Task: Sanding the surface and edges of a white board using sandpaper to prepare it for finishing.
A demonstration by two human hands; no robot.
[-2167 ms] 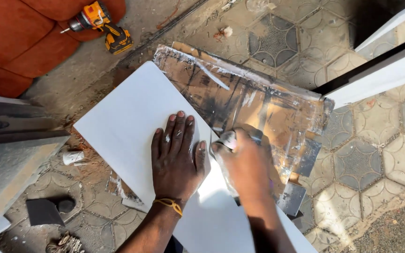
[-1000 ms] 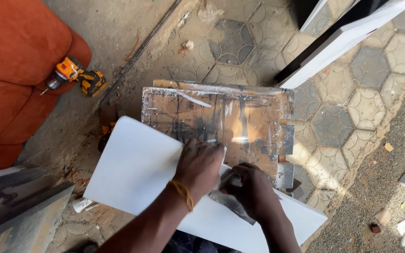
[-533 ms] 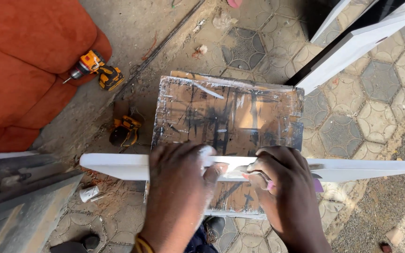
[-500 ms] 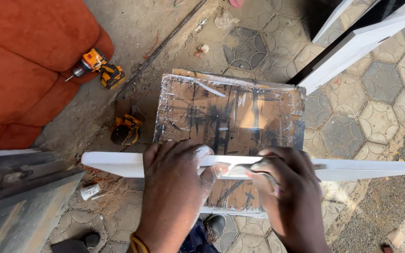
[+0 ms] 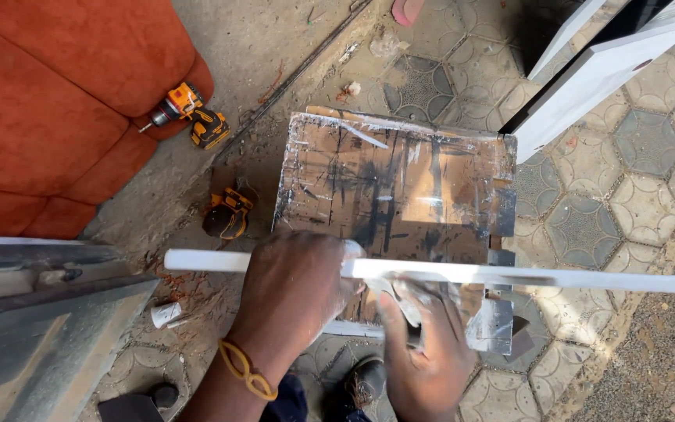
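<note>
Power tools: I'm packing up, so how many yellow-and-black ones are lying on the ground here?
2. A cordless drill lies on the concrete beside the orange sofa. A second tool lies just left of the scratched work board. Others may be hidden.

The white board (image 5: 509, 273) stands edge-on, so its faces cannot be seen, and its right end runs off the frame. The left hand (image 5: 294, 293) covers part of that edge; the right hand (image 5: 427, 352) sits below it — its fingers (image 5: 400, 301) blurred. The table (image 5: 400, 180) hides its own legs.
</note>
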